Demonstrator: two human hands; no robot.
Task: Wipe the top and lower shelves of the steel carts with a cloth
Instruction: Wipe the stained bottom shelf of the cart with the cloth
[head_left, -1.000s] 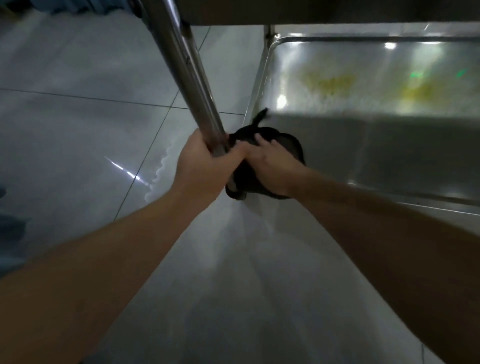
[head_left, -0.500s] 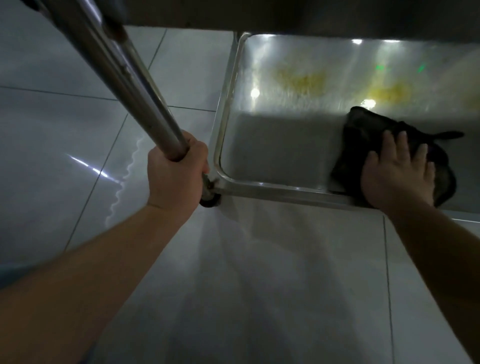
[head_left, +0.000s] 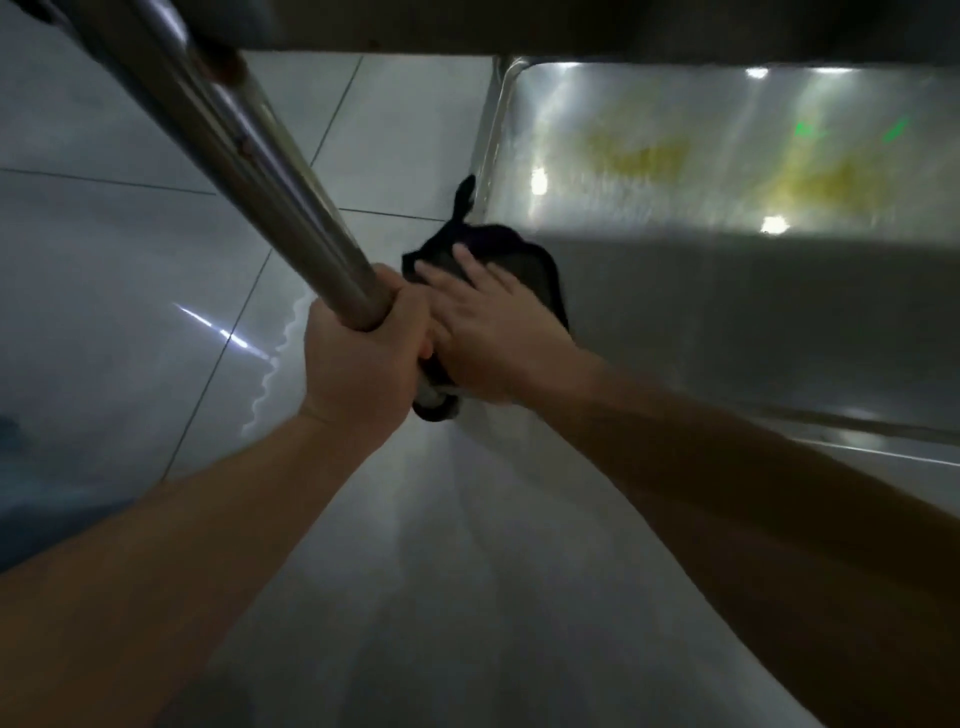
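Note:
The steel cart's lower shelf fills the right side, shiny, with yellowish reflections at its far part. A dark cloth lies at the shelf's near left corner, one end poking over the left rim. My right hand presses flat on the cloth with straight fingers. My left hand grips the cart's upright steel post near its lower end, right beside the right hand. The top shelf's underside runs along the top edge.
Glossy grey floor tiles spread to the left and below the cart. A dark caster shows just under the hands at the cart's corner. A blurred bluish shape sits at the far left edge.
My right hand has swept the cloth from the shelf's right part back left to the near corner by the post. The left hand has kept its grip on the post.

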